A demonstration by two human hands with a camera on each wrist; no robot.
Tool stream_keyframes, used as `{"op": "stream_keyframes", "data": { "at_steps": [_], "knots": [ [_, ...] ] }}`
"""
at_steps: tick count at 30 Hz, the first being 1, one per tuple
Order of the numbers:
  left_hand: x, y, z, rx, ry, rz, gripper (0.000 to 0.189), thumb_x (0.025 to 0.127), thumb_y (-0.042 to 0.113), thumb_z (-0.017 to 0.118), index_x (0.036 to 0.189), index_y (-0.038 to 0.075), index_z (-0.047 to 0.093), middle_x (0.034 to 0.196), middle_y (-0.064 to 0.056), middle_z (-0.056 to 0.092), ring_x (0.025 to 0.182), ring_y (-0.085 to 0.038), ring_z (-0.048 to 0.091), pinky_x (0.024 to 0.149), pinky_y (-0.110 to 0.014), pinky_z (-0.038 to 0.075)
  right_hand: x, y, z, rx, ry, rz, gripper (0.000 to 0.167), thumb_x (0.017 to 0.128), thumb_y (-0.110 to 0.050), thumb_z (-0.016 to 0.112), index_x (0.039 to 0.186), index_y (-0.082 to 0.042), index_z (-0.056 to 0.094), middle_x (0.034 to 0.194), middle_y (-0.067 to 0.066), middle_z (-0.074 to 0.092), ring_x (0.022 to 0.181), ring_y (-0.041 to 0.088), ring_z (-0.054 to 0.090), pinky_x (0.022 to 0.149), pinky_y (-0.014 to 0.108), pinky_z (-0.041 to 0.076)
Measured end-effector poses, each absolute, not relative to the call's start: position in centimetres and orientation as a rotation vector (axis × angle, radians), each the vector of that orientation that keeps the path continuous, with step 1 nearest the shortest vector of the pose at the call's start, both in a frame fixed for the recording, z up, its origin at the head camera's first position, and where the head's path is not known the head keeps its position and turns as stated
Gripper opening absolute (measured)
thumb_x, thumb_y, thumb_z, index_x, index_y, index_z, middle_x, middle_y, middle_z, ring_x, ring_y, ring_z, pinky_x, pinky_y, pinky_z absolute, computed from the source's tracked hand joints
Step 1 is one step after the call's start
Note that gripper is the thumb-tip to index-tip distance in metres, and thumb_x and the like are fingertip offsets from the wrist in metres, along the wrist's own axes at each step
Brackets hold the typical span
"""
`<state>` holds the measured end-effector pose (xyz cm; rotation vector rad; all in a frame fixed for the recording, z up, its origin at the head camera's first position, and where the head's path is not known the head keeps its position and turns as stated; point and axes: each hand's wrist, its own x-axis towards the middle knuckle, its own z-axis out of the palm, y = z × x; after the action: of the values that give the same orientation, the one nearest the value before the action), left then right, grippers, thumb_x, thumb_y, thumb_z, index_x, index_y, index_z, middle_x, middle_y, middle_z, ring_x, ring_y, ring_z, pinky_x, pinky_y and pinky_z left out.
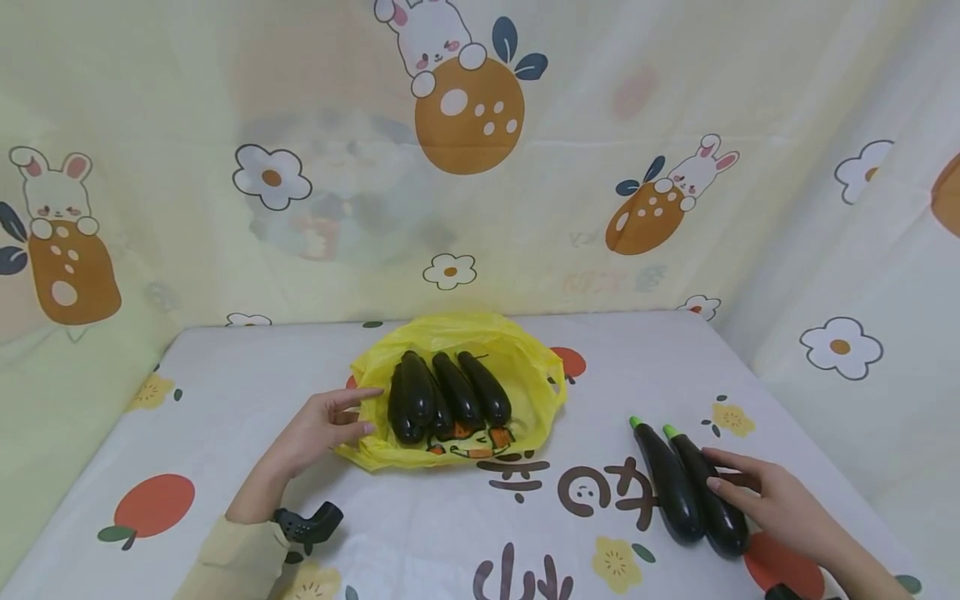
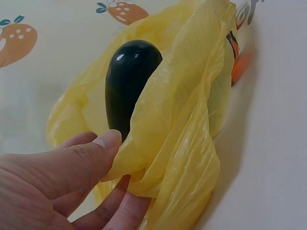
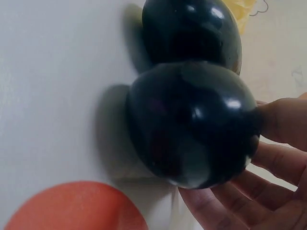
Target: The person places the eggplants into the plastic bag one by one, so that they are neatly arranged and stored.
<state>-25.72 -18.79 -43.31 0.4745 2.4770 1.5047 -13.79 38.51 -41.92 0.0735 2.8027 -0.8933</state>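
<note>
A yellow plastic bag (image 1: pixel 536 392) lies with its mouth wide, several dark eggplants (image 1: pixel 453 392) inside it. At the bag's left rim is my left hand (image 1: pixel 330 429); in the left wrist view its thumb (image 2: pixel 108 141) and fingers hold the thin plastic edge. One rounded eggplant end (image 2: pixel 129 81) shows above that edge. To the right, two eggplants with green tips lie side by side on the cloth. My right hand (image 1: pixel 772 496) grips the right-hand one (image 1: pixel 723 521), while the other (image 1: pixel 671 492) lies against it. The right wrist view shows fingers around the nearer eggplant (image 3: pixel 192 124).
A white printed cloth (image 1: pixel 405 533) with fruit, flowers and dark lettering covers the table. Behind it and at the sides hang pale curtains (image 1: pixel 352 275) with rabbit and flower prints. A black wrist device (image 1: pixel 309 523) sits on the left wrist.
</note>
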Motion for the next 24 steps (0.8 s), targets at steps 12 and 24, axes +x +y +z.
{"op": "stream_keyframes", "data": {
  "at_steps": [12, 24],
  "knots": [
    [-25.7, -18.7, -43.3, 0.464, 2.485, 1.499, 0.049, 0.094, 0.016, 0.075, 0.141, 0.009, 0.062, 0.152, -0.021, 0.052, 0.131, -0.05, 0.055, 0.1, -0.051, 0.055, -13.8, 38.4, -42.0, 0.109, 2.774, -0.909, 0.064, 0.103, -0.033, 0.062, 0.149, 0.008, 0.044, 0.143, 0.037, 0.052, 0.115, 0.042, 0.065, 0.079, 0.033, 0.063],
    [-25.7, -18.8, -43.3, 0.458, 2.465, 1.515, 0.051, 0.093, 0.015, 0.075, 0.142, 0.008, 0.061, 0.153, -0.022, 0.051, 0.131, -0.05, 0.055, 0.098, -0.048, 0.057, -13.6, 39.8, -41.6, 0.078, 2.868, -0.856, 0.062, 0.103, -0.033, 0.062, 0.147, 0.009, 0.047, 0.14, 0.037, 0.054, 0.115, 0.046, 0.065, 0.077, 0.029, 0.061]
  ]
}}
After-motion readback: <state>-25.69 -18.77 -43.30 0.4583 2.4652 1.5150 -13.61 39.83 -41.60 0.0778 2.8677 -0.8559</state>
